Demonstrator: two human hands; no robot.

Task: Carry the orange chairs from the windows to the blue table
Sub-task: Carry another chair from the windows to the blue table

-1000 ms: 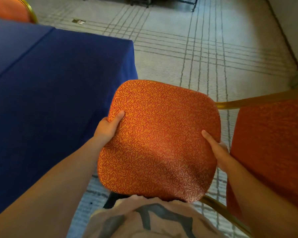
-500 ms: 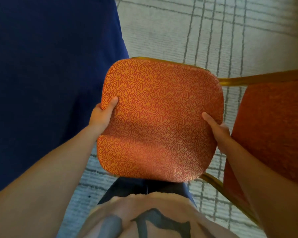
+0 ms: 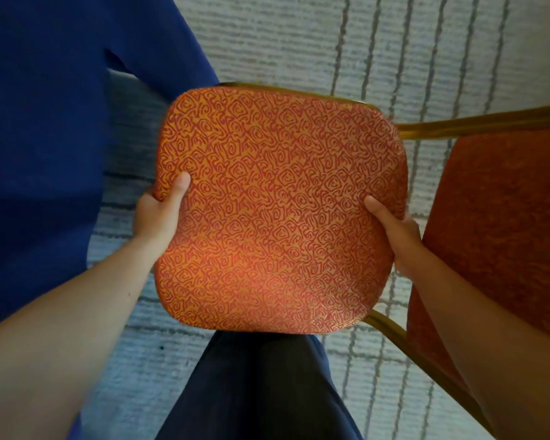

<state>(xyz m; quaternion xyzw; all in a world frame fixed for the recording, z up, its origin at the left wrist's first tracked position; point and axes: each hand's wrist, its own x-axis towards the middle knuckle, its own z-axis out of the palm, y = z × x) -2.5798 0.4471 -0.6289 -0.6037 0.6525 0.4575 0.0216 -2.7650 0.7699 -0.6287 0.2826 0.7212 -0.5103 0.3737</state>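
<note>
Lined grey carpet (image 3: pixel 283 42) beneath orange chair (image 3: pixel 280 211), blue table (image 3: pixel 45 122) alongside (maybe in contact)

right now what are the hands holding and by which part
The orange chair, by the sides of its seat: left hand grips the left edge, right hand the right edge, thumbs on top.

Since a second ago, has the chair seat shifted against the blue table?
Yes, rightward off the blue table: the chair seat overlapped its cloth then; now carpet shows between them.

both bare forearms reach forward; the left hand (image 3: pixel 158 217) and right hand (image 3: pixel 397 231) grip opposite edges of the chair seat (image 3: pixel 280 211), thumbs on top.
</note>
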